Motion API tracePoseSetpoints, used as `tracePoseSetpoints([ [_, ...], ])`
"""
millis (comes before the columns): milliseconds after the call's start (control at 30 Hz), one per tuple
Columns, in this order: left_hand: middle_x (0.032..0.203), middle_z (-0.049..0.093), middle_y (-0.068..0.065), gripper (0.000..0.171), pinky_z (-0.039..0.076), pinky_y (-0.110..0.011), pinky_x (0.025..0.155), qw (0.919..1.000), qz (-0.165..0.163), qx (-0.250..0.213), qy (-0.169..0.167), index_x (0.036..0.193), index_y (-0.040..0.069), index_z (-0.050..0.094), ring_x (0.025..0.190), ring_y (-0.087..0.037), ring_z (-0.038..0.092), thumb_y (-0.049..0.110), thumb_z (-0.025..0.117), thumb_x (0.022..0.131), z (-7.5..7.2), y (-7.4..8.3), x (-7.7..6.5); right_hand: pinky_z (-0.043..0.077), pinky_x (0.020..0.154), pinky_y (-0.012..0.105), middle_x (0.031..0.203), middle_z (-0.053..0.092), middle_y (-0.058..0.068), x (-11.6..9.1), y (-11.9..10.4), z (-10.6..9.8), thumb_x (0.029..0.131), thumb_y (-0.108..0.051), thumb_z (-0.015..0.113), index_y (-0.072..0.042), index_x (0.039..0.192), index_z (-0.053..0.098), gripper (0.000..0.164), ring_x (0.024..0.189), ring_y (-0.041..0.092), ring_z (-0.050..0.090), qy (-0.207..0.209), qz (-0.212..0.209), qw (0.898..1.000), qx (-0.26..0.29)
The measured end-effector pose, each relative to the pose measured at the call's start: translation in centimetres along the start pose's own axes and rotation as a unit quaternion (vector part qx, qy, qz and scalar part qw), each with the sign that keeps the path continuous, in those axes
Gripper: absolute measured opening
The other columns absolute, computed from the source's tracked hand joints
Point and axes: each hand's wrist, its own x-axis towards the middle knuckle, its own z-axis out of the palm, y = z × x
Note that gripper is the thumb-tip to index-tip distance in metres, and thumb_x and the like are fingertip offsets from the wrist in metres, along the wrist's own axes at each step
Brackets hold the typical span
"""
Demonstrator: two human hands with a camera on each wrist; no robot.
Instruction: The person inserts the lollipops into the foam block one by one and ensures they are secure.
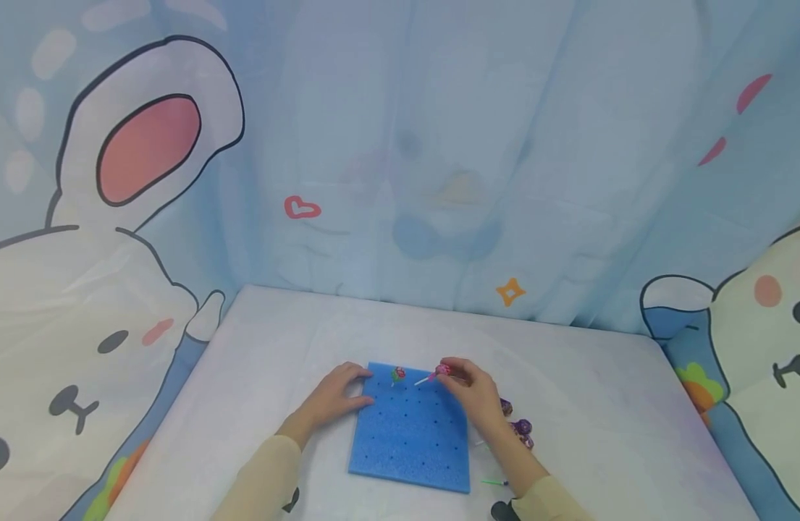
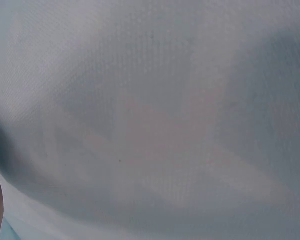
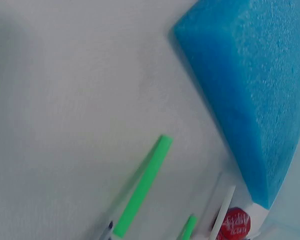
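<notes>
A blue foam board (image 1: 409, 441) with rows of small holes lies on the table. My left hand (image 1: 334, 396) touches its upper left edge, thumb and fingers spread apart. Between the thumb and fingers of my right hand (image 1: 474, 391) is a pink-wrapped lollipop (image 1: 443, 370), pinched by its head over the board's upper right part. Its white stick points down and to the left. Another lollipop (image 1: 398, 374), red and green, stands upright in the board near the top edge.
Several purple-wrapped lollipops (image 1: 523, 427) lie right of the board, partly behind my right forearm. A green stick (image 3: 144, 185) and a red-wrapped lollipop (image 3: 236, 223) show beside the foam in the right wrist view. A printed curtain (image 1: 400, 145) hangs behind the white table (image 1: 569, 405).
</notes>
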Motion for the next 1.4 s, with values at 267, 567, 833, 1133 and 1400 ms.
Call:
tracePoseSetpoints([
  [267,0.127,0.059,-0.006,0.047,0.039,-0.044,0.109,1.0,0.006,0.004,0.004,0.128,0.008,0.06,0.125,-0.027,0.051,0.031,0.072,0.09,0.0,-0.2,0.0,0.052,0.096,0.037,0.12,0.066,0.004,0.3,-0.1,1.5,0.09,-0.023,0.072,-0.016,0.122,0.065,0.034,0.116,0.024,0.061,0.0,-0.01,1.0,-0.028],
  [567,0.128,0.058,-0.004,0.047,0.039,-0.043,0.11,1.0,-0.003,0.005,-0.004,0.129,0.011,0.059,0.126,-0.024,0.051,0.032,0.072,0.09,0.0,-0.3,0.0,0.054,0.093,0.038,0.118,0.067,0.005,0.3,0.0,2.3,0.091,-0.02,0.071,-0.014,0.121,0.066,0.031,0.112,0.025,0.064,-0.001,-0.021,0.998,-0.06],
  [833,0.128,0.058,-0.003,0.046,0.039,-0.042,0.11,1.0,-0.003,0.007,-0.002,0.129,0.013,0.06,0.126,-0.023,0.051,0.033,0.072,0.089,0.1,-0.6,0.1,0.055,0.091,0.035,0.118,0.067,0.005,0.2,0.0,3.0,0.09,-0.017,0.072,-0.017,0.12,0.066,0.03,0.109,0.024,0.065,-0.006,-0.05,0.995,-0.081],
  [1133,0.126,0.059,-0.005,0.047,0.04,-0.043,0.108,0.9999,0.01,0.008,0.003,0.127,0.009,0.06,0.124,-0.025,0.052,0.034,0.072,0.089,0.2,-0.7,0.2,0.053,0.094,0.034,0.118,0.067,0.002,0.3,-0.2,3.8,0.089,-0.019,0.073,-0.017,0.12,0.066,0.032,0.113,0.022,0.063,-0.025,-0.032,0.999,-0.027],
  [1400,0.126,0.059,-0.005,0.047,0.04,-0.044,0.108,1.0,0.007,0.0,0.003,0.127,0.009,0.06,0.124,-0.025,0.052,0.033,0.073,0.088,0.1,-0.5,0.2,0.053,0.095,0.035,0.12,0.067,0.003,0.3,-0.1,4.3,0.09,-0.021,0.072,-0.016,0.121,0.066,0.032,0.115,0.023,0.062,-0.028,-0.03,0.999,-0.035],
])
